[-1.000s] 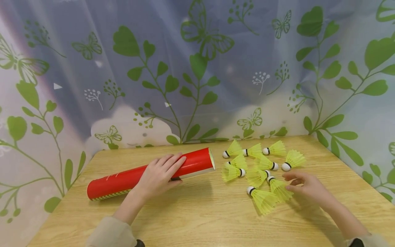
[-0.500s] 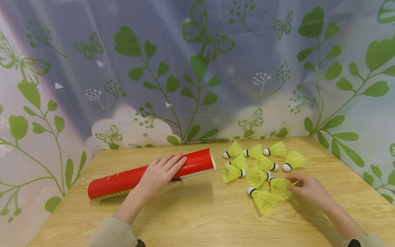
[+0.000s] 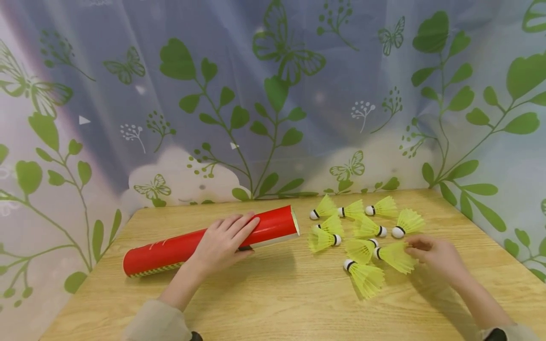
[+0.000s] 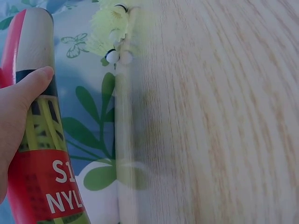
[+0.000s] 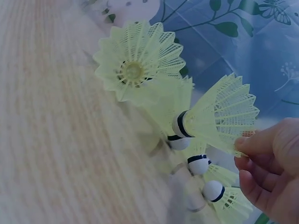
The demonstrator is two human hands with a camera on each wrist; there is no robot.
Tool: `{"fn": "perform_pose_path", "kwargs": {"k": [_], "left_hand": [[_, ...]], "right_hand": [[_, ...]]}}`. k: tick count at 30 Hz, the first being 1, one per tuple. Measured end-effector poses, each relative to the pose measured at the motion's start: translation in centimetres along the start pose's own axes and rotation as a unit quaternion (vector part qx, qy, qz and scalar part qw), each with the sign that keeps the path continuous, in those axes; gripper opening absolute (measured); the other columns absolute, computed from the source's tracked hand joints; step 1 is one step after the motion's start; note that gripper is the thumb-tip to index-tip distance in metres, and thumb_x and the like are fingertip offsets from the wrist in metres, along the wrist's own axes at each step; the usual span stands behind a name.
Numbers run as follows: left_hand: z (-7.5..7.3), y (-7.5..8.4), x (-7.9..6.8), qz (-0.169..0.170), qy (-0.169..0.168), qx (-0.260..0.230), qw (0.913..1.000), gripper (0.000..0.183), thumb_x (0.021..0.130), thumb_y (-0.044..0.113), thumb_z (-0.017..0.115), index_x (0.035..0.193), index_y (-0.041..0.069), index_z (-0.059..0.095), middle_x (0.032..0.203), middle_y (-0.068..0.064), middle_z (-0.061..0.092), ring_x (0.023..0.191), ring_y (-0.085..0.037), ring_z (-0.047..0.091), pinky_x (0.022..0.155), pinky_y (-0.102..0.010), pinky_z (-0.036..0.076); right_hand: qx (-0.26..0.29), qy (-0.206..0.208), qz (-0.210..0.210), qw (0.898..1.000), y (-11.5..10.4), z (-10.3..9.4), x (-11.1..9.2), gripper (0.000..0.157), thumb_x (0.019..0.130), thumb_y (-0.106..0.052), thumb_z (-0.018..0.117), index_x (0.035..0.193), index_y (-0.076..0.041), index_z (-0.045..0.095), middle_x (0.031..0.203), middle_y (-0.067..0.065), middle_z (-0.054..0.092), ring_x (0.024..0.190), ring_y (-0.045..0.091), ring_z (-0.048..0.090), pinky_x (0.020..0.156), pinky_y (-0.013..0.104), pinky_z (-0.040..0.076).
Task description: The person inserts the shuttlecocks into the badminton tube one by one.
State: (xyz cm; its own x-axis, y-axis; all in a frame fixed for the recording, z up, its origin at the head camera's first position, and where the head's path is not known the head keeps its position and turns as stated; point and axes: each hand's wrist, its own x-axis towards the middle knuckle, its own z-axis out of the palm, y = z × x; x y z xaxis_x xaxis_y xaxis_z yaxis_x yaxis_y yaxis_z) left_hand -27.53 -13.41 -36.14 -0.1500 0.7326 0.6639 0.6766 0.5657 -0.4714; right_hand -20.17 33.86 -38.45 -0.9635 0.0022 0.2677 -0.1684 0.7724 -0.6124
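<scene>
Gripping a tube [image 3: 275,224] and shuttlecock [image 3: 395,257], both hands [image 3: 222,240] [image 3: 439,259] are curled.

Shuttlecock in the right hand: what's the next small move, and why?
I'd probably lift the shuttlecock clear of the others first. The right hand pinches its skirt near the edge, and its cork, close to another shuttlecock in the head view, points toward the tube that the left hand holds.

A red tube [image 3: 273,225] slants across the frame's lower left; a yellow, white-tipped shuttlecock [image 3: 395,257], pinched by its skirt, lower right
</scene>
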Motion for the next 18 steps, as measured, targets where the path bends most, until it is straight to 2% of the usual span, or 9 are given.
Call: {"fn": "perform_pose_path", "kwargs": {"k": [3,8,18], "left_hand": [[0.0,0.0,0.0,-0.001,0.001,-0.001,1.0,0.085,0.061,0.04,0.086,0.131,0.007,0.053,0.125,-0.01,0.06,0.099,-0.027,0.06,0.073,-0.039,0.051],[-0.1,0.1,0.0,0.0,-0.001,0.0,1.0,0.085,0.061,0.04,0.086,0.132,0.007,0.053,0.125,-0.01,0.06,0.099,-0.027,0.06,0.073,-0.039,0.051],[-0.1,0.1,-0.1,0.002,-0.005,0.002,1.0,0.081,0.065,0.041,0.083,0.132,0.007,0.052,0.127,-0.009,0.059,0.099,-0.027,0.06,0.073,-0.038,0.052]], "right_hand": [[0.014,-0.01,0.006,1.0,-0.3,-0.4,0.2,0.029,0.089,-0.014,0.063,0.107,0.007,0.064,0.095,0.017,0.068,0.072,-0.003,0.056,0.06,0.024,0.05],[0.034,-0.017,0.019,0.999,-1.3,-0.8,0.6,0.035,0.092,-0.022,0.06,0.112,0.006,0.062,0.101,0.017,0.068,0.076,-0.003,0.056,0.065,0.029,0.051],[0.089,-0.006,0.02,0.996,-4.1,0.2,2.0,0.035,0.091,-0.024,0.062,0.113,0.004,0.062,0.1,0.011,0.068,0.076,0.002,0.058,0.067,0.03,0.051]]}}
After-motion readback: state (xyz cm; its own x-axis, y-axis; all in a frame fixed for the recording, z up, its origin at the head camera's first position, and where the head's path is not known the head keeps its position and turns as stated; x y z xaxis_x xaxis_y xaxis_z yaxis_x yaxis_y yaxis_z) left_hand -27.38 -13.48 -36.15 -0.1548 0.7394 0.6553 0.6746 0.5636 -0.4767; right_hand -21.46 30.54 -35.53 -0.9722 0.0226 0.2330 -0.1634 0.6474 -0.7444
